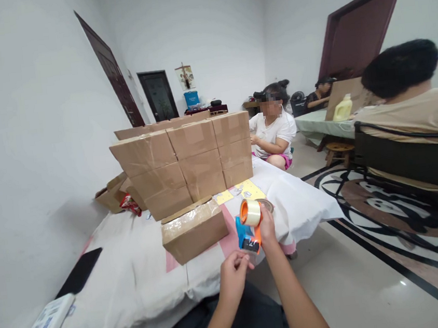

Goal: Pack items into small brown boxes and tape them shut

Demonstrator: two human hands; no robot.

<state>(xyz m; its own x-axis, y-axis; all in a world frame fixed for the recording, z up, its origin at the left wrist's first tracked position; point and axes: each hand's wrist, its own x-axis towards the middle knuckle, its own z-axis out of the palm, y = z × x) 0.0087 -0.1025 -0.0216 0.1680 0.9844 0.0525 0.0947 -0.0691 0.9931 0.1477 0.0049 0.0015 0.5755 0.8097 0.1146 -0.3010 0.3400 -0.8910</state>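
My right hand (267, 228) grips a blue and orange tape dispenser (248, 228) with a roll of clear tape on top, held upright over the edge of the white-covered bed (137, 282). Just below the dispenser, my left hand (233, 276) has its fingers pinched at the front end, where the tape comes out. A closed cardboard box (193, 230), taped along the top, lies on the bed just left of the dispenser.
Behind the box stands a stack of several taped cardboard boxes (187, 162). A person in a white shirt (274, 134) sits beyond the bed. Another person's back (413, 112) fills a chair at the right. A black phone (79, 272) lies at the bed's left.
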